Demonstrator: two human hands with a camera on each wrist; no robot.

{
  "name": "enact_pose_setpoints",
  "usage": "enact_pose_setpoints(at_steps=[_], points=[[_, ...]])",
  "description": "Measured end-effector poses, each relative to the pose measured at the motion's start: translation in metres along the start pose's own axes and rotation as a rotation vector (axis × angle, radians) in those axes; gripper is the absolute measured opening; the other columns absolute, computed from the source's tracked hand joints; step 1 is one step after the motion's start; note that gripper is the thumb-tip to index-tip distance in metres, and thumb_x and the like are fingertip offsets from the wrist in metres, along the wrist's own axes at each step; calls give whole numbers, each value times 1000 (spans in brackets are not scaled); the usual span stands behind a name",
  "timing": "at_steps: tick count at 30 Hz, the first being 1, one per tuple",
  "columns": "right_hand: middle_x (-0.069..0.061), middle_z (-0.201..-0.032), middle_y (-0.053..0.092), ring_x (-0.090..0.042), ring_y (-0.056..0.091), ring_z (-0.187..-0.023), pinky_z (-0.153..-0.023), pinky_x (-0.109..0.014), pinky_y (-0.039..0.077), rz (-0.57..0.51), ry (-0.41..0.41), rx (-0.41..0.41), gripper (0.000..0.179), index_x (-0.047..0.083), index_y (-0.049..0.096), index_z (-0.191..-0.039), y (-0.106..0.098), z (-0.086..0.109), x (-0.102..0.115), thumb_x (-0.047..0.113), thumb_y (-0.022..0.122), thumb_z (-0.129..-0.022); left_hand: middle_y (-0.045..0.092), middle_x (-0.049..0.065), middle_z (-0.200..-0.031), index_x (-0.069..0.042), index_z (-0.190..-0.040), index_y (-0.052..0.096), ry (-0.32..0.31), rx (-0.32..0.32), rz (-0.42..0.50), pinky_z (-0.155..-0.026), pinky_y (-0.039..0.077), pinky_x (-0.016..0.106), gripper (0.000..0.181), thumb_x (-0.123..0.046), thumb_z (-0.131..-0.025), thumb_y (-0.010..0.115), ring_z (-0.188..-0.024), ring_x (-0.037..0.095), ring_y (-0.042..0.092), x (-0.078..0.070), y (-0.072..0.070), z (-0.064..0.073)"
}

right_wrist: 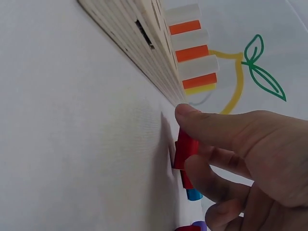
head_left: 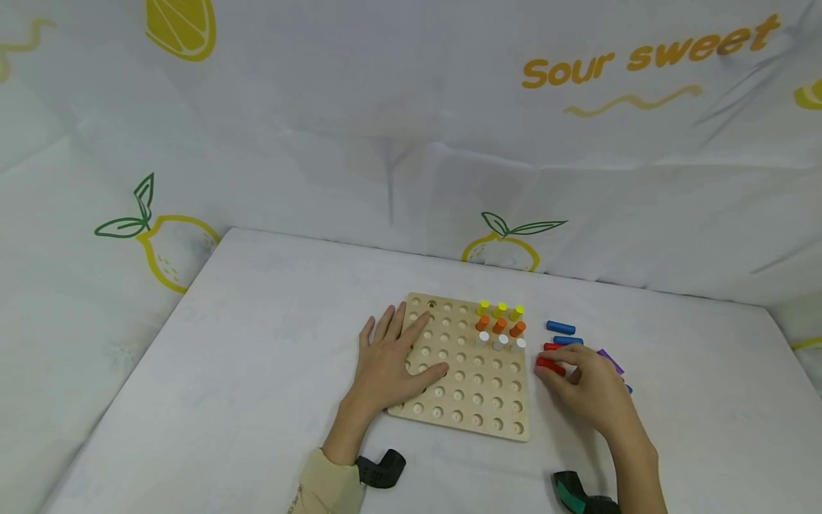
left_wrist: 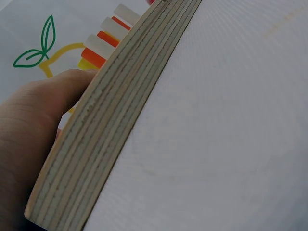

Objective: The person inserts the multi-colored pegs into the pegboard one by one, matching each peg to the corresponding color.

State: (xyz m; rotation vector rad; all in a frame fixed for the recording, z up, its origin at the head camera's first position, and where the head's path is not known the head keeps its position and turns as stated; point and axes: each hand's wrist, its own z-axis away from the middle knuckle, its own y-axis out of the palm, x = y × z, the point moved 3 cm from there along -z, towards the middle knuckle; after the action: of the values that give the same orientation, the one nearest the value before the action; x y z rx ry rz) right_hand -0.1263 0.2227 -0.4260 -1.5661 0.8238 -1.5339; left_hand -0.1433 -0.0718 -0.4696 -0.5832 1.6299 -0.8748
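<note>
A square wooden pegboard (head_left: pixel 469 396) with rows of round holes lies on the table. Three yellow pegs (head_left: pixel 500 310), three orange pegs (head_left: pixel 499 325) and three white pegs (head_left: pixel 500 343) stand in its far right corner. My left hand (head_left: pixel 388 360) rests flat over the board's left side, fingers spread. Just right of the board, my right hand (head_left: pixel 587 382) pinches a red peg (right_wrist: pixel 186 150) between thumb and fingers. Another red peg (head_left: pixel 554 346) lies right behind it, beside a blue peg (head_left: pixel 568 340).
Farther back lies another blue peg (head_left: pixel 561 328). A purple peg (head_left: pixel 610 361) shows beyond the right hand, which partly hides the loose pegs there. Black wrist devices (head_left: pixel 382 469) are on both wrists. A white cloth with lemon prints hangs behind the table.
</note>
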Motion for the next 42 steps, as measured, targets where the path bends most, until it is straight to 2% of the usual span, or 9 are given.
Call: enact_pose_setpoints(at_steps=[7, 10, 13, 18, 22, 27, 34, 42], points=[[-16, -110, 76, -7, 48, -51, -46, -23, 38, -64, 28, -51, 25, 8, 79, -111, -4, 2, 4, 18, 81, -88, 25, 17, -169, -23, -156, 44, -5, 4, -2, -125, 6, 64, 86, -65, -84, 65, -160, 36, 18, 0, 0, 0], [-13, -92, 76, -6, 45, -48, -44, -23, 35, -84, 33, -74, 26, 8, 79, -110, -5, 2, 6, 19, 81, -87, 25, 17, -169, -23, -156, 44, -6, 5, -3, -125, 6, 63, 86, -65, -84, 65, -160, 36, 18, 0, 0, 0], [-6, -71, 70, -5, 43, -45, -43, -23, 33, -124, 21, -93, 26, 7, 80, -110, -6, 2, 8, 19, 82, -87, 25, 17, -169, -23, -156, 44, -5, 5, -2, -125, 6, 64, 87, -65, -84, 64, -160, 36, 18, 0, 0, 0], [0, -57, 67, -5, 50, -44, -46, -23, 33, -195, -19, -108, 25, 8, 79, -109, -5, 3, 13, 19, 82, -87, 25, 17, -169, -23, -156, 45, -6, 5, -3, -125, 6, 64, 86, -65, -84, 65, -160, 36, 18, 0, 1, 0], [1, -52, 67, -7, 52, -43, -42, -23, 29, -240, -38, -96, 24, 7, 79, -109, -5, 3, 16, 19, 81, -87, 25, 17, -169, -23, -156, 44, -6, 8, -7, -125, 6, 63, 87, -66, -84, 64, -160, 35, 18, 0, 1, -1], [0, -54, 69, -8, 51, -42, -39, -21, 25, -294, -53, -93, 24, 6, 79, -109, -4, 3, 20, 17, 81, -88, 24, 16, -170, -23, -156, 44, -5, 9, -10, -125, 6, 63, 87, -66, -84, 64, -160, 35, 17, 0, 1, -1], [-5, -70, 77, -10, 60, -49, -40, -21, 31, -341, -59, -99, 25, 6, 79, -109, -1, 3, 27, 17, 82, -87, 25, 16, -169, -24, -157, 44, -8, 5, -13, -125, 7, 63, 86, -66, -84, 65, -160, 36, 18, 0, 0, 0], [-7, -71, 76, -11, 64, -53, -39, -23, 32, -416, -121, -102, 23, 7, 79, -110, 5, 1, 34, 12, 81, -88, 25, 16, -169, -24, -156, 44, -6, 3, -18, -125, 7, 63, 86, -65, -84, 65, -160, 36, 19, -1, 0, -1]])
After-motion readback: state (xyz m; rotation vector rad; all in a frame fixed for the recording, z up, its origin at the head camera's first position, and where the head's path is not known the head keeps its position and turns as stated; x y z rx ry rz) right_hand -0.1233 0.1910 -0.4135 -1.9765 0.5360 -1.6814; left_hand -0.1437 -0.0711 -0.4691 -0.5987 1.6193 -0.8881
